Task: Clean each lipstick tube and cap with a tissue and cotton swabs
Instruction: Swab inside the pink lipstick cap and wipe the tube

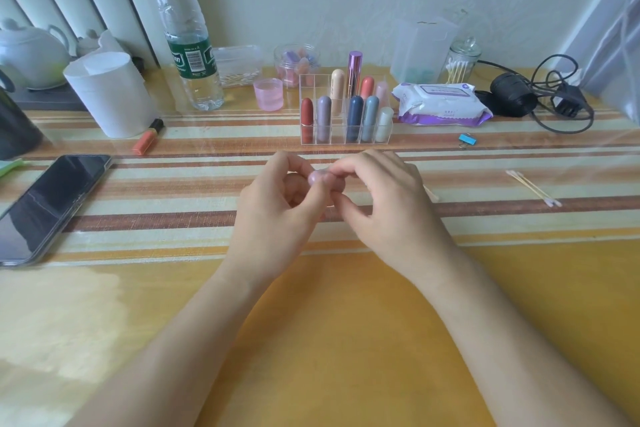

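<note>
Over the striped mat, my left hand (280, 198) and my right hand (377, 198) meet around a small pale pink lipstick piece (318, 177). Fingertips of both hands pinch it; most of it is hidden by fingers, so tube or cap cannot be told. A cotton swab tip (431, 193) pokes out beside my right hand. Behind the hands stands a clear organizer (346, 139) with several lipsticks upright in it. Two used cotton swabs (533, 188) lie at the right. A roll of tissue (110, 94) stands at the left.
A phone (48, 204) lies at the left edge, an orange lipstick (147, 137) beside the roll. A water bottle (188, 38), pink cup (268, 94), wet-wipe pack (441, 104), swab jar (462, 61), cables (554, 97) and a blue clip (467, 140) line the back.
</note>
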